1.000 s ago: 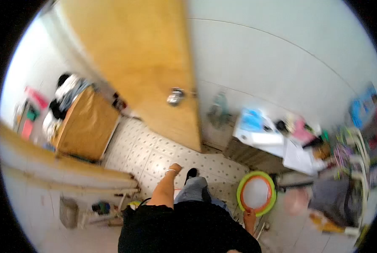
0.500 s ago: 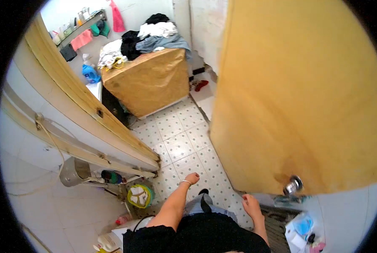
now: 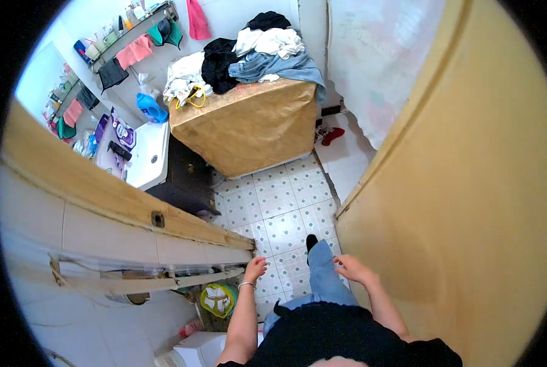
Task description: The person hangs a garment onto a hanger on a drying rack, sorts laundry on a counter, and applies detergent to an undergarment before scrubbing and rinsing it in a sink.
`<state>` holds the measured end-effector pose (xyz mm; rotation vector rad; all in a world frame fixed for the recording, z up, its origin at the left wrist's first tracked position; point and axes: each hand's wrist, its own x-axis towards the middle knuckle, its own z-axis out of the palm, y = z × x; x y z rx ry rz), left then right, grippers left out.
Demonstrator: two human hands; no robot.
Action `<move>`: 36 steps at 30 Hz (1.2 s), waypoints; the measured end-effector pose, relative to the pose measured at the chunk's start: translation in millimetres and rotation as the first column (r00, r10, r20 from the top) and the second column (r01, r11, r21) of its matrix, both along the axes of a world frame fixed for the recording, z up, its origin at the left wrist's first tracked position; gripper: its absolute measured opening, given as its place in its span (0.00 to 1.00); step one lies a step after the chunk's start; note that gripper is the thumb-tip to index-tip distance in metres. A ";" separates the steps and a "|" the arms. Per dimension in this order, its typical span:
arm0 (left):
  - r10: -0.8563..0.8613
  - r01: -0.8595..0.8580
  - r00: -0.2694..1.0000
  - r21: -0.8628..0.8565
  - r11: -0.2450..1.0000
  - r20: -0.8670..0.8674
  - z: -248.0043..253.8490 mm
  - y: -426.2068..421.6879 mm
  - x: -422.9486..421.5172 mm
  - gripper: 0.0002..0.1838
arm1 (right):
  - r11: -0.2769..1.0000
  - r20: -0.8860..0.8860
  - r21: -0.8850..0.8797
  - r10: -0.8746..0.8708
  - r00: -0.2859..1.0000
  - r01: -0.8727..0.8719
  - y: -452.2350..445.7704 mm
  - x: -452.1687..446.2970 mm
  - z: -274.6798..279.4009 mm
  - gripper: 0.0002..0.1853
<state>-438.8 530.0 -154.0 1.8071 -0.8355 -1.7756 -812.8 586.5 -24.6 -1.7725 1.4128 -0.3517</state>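
My left hand (image 3: 255, 269), with a bracelet at the wrist, hangs in front of me near the lower end of the wooden door frame (image 3: 181, 225). Its fingers are loosely curled and hold nothing. To the right, my right hand (image 3: 354, 269) is also empty, fingers slightly bent and apart, close to the yellowish door (image 3: 457, 214). Neither hand appears to touch anything. Between them, my leg in blue jeans (image 3: 327, 278) reaches forward over the patterned tile floor (image 3: 284, 231), with a dark shoe at its end.
Ahead stands a brown-covered box-like unit (image 3: 249, 131) heaped with clothes (image 3: 267, 52). Left of it are a white sink (image 3: 148, 158), a blue bottle (image 3: 151, 108) and a wall shelf (image 3: 132, 27). A bin with a yellow liner (image 3: 218, 300) sits low at left.
I have moved forward toward the doorway, and the sink and mirror have come into view. One leg has stepped ahead. My right hand has risen and swung forward; the door knob is out of sight.
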 end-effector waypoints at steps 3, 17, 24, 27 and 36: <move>0.144 -0.143 0.990 0.097 0.985 -0.008 -0.5 -37.6 6.3 0.15 | 0.979 -0.058 0.205 0.010 0.998 0.002 -81.2 -22.0 -2.2 0.17; 0.222 -0.228 0.973 -0.101 0.968 -0.066 60.7 -302.3 -18.7 0.15 | 0.884 -0.040 -0.464 0.039 0.998 -0.053 -554.4 18.0 72.6 0.10; 0.132 -0.155 0.985 -0.230 0.961 -0.114 73.0 -473.4 5.1 0.18 | 0.821 0.026 -0.524 -0.248 0.968 0.225 -769.1 70.1 63.0 0.11; 0.097 -0.118 0.992 -0.334 0.935 -0.079 111.2 -539.4 17.9 0.15 | 0.763 -0.066 -0.613 -0.311 0.948 0.207 -819.3 102.0 49.4 0.15; -0.042 -0.015 0.992 -0.452 0.892 -0.116 163.3 -643.7 26.6 0.16 | 0.809 -0.157 -0.560 -0.317 0.935 0.180 -837.8 86.6 39.3 0.12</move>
